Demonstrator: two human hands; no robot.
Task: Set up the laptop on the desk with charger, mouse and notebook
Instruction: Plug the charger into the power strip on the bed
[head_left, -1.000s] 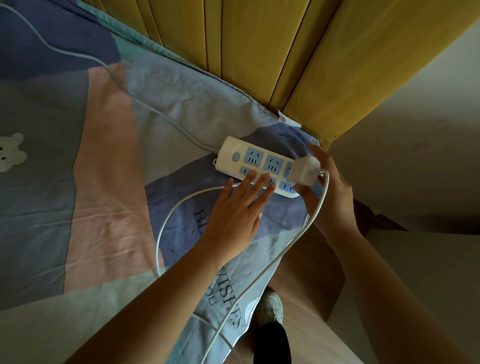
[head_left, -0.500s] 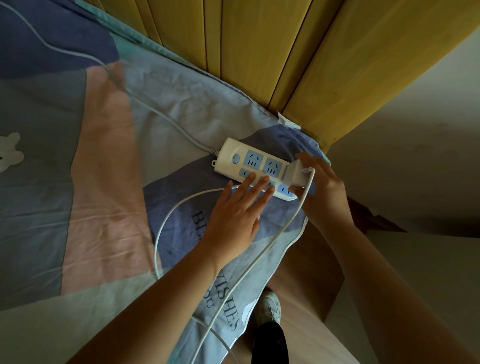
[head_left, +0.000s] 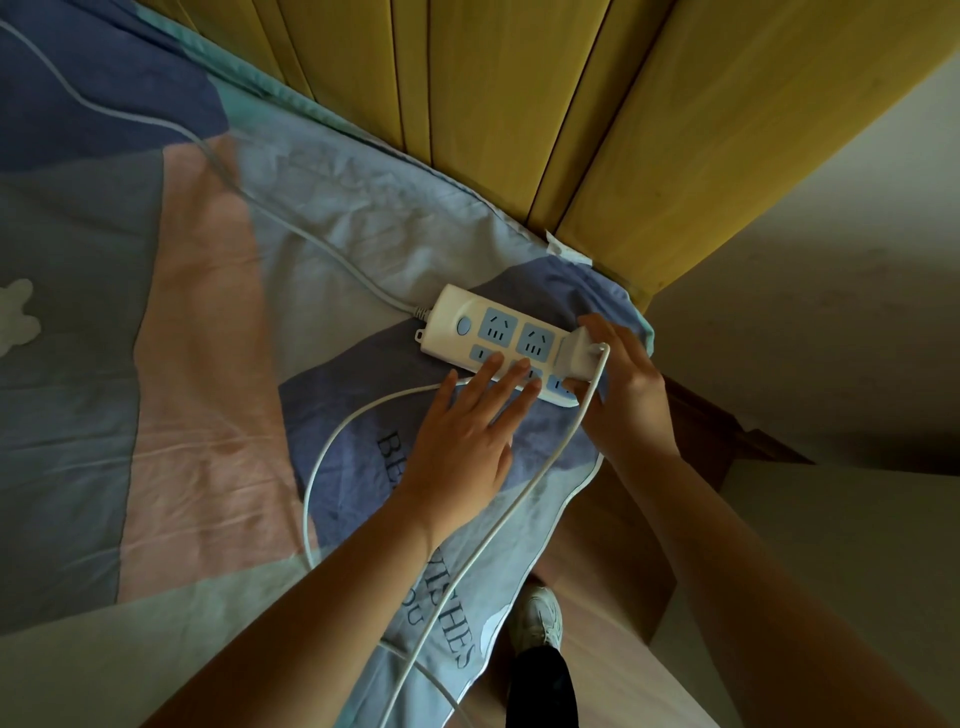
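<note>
From the head view we look down on a bed (head_left: 218, 322) covered with a patchwork sheet of blue, pink and grey, its far edge against a yellow wooden headboard (head_left: 519, 104). A white power strip (head_left: 498, 338) with blue sockets lies on the sheet near the bed's right corner, its long axis running from upper left to lower right, the round switch and its own cable (head_left: 311, 244) at the upper-left end. Our left hand (head_left: 467, 436) is open and flat, palm down on the sheet, with the fingertips (head_left: 493, 361) pressing on the near edge of the strip. Our right hand (head_left: 623, 389) is closed around the white charger plug (head_left: 579, 356), thumb on the near side and fingers on the far side, and the plug sits at the strip's lower-right end. We cannot tell if it is fully seated. The charger cord (head_left: 493, 530) leaves the plug's outer end, runs down toward us past the left wrist, and another stretch of it loops across the sheet to the left of that hand. Below the bed edge we see a white shoe (head_left: 540, 618) on the wooden floor (head_left: 613, 561). Compared with a second ago, the plug has come down from above the strip's end and now rests low against the sockets, while the left hand has stayed pressed in place.
</note>
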